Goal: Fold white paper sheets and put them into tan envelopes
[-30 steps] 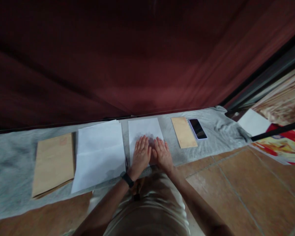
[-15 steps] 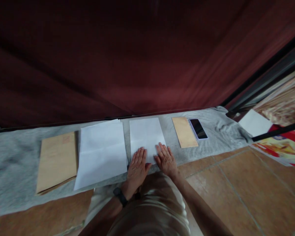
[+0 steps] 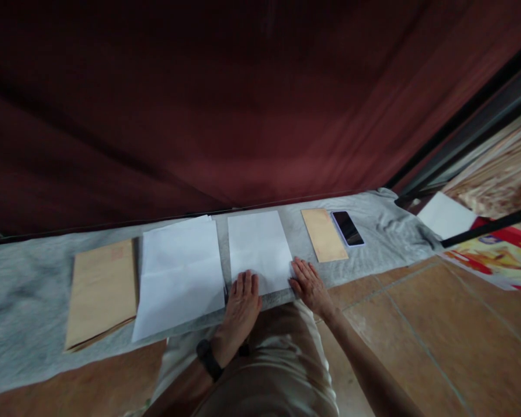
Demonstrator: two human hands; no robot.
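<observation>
White paper sits under both palms: the left hand [image 3: 242,301] lies flat and open, fingers together, on the near left corner of the folded white sheet [image 3: 259,249], and the right hand [image 3: 310,284] lies just as flat at its near right corner, fingertips on the paper's edge and the heel of the hand on the grey cloth [image 3: 17,289]. Neither hand grips anything; spread at the two near corners like this, they seem to be pressing the sheet down so that it stays flat and square. A dark wristband [image 3: 208,358] circles the left wrist.

That sheet lies in the middle of the cloth, its long sides running away from the person, its near edge close to the cloth's near edge. Just beside it on the left, with a narrow strip of cloth between, is a larger white sheet [image 3: 180,275] with a crease across its middle, probably opened out after folding. Further left, touching or nearly touching it, lies a large brown envelope [image 3: 102,289]. To the right of the pressed sheet, apart from it, are a small brown envelope [image 3: 323,234] and, right against that one's far side, a dark-screened phone [image 3: 348,227]. Everything stands in one row along the cloth, which looks like deliberate laying out within reach. Behind hangs a dark red curtain [image 3: 243,104]; terracotta floor tiles [image 3: 417,324] run along the near side.
</observation>
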